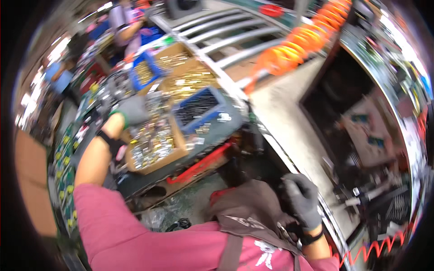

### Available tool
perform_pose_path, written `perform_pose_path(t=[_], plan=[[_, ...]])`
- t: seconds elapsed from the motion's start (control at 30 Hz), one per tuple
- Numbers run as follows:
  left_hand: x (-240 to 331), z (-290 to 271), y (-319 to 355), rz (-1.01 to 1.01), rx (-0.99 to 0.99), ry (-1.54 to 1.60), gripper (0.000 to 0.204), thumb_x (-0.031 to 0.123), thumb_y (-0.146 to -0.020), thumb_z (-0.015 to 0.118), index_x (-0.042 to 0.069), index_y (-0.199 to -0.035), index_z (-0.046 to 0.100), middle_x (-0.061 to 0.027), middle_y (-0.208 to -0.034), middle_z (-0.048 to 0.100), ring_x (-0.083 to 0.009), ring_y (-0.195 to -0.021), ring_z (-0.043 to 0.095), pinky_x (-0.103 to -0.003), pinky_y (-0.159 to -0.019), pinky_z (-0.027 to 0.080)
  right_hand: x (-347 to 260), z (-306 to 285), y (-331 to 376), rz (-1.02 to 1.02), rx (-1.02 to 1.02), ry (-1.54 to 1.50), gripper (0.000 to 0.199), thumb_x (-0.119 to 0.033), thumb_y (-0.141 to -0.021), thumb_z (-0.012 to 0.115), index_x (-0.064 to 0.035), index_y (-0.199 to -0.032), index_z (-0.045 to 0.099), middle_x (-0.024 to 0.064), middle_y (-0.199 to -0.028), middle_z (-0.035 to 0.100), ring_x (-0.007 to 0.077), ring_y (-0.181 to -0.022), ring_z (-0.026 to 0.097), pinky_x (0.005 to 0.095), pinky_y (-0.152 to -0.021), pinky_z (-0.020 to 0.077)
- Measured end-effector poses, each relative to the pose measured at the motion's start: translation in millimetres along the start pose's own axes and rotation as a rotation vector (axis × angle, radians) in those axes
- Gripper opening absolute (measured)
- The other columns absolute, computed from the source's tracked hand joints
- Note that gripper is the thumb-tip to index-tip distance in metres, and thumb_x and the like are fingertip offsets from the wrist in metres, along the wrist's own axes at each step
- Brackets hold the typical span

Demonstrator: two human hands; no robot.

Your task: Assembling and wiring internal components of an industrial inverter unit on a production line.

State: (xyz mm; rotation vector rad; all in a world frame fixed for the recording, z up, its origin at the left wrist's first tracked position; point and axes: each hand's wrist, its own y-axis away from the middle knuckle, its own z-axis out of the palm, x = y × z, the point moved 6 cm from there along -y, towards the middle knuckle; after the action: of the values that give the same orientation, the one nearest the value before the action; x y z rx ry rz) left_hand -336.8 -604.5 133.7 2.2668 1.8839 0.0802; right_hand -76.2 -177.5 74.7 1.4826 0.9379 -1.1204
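Note:
My left hand (131, 109), in a grey glove, reaches out over a cardboard box (174, 156) full of small shiny metal parts on the workbench; whether it holds anything is hidden. My right hand (302, 198), also grey-gloved, rests low by my brown apron (251, 210) with its fingers curled, close to a small dark object I cannot make out. A blue tray (201, 108) of dark parts sits just right of my left hand.
More cardboard boxes (185, 81) of brass-coloured parts and a blue crate (144, 70) stand farther back. An orange coiled hose (298, 45) runs overhead to the right. Another person (126, 25) works at the far end. A dark machine (361, 135) fills the right.

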Motion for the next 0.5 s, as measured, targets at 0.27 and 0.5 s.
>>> perform_pose_path(t=[0.27, 0.5], plan=[[-14.2, 27.6, -30.0, -0.003, -0.205, 0.267, 0.063, 0.011, -0.068, 0.071, 0.002, -0.128, 0.052, -0.0106, -0.085, 0.07, -0.0222, -0.07, 0.066, -0.036, -0.066, 0.054, 39.4, -50.4, 49.0, -0.208, 0.194, 0.21, 0.019, -0.017, -0.091, 0.067, -0.0057, -0.106, 0.068, 0.0105, -0.095, 0.07, 0.0205, -0.086, 0.068, 0.0311, -0.078, 0.0532], [-71.2, 24.2, -12.7, -0.206, -0.061, 0.43, 0.008, 0.005, -0.075, 0.062, 0.001, -0.07, 0.058, -0.0095, -0.057, 0.058, -0.0212, -0.04, 0.056, -0.035, -0.036, 0.045, 40.8, -118.3, 128.7, -0.596, 0.582, 0.773, 0.014, -0.009, -0.078, 0.073, -0.0116, -0.091, 0.068, 0.0081, -0.071, 0.065, 0.0245, -0.061, 0.065, 0.034, -0.055, 0.0507]])
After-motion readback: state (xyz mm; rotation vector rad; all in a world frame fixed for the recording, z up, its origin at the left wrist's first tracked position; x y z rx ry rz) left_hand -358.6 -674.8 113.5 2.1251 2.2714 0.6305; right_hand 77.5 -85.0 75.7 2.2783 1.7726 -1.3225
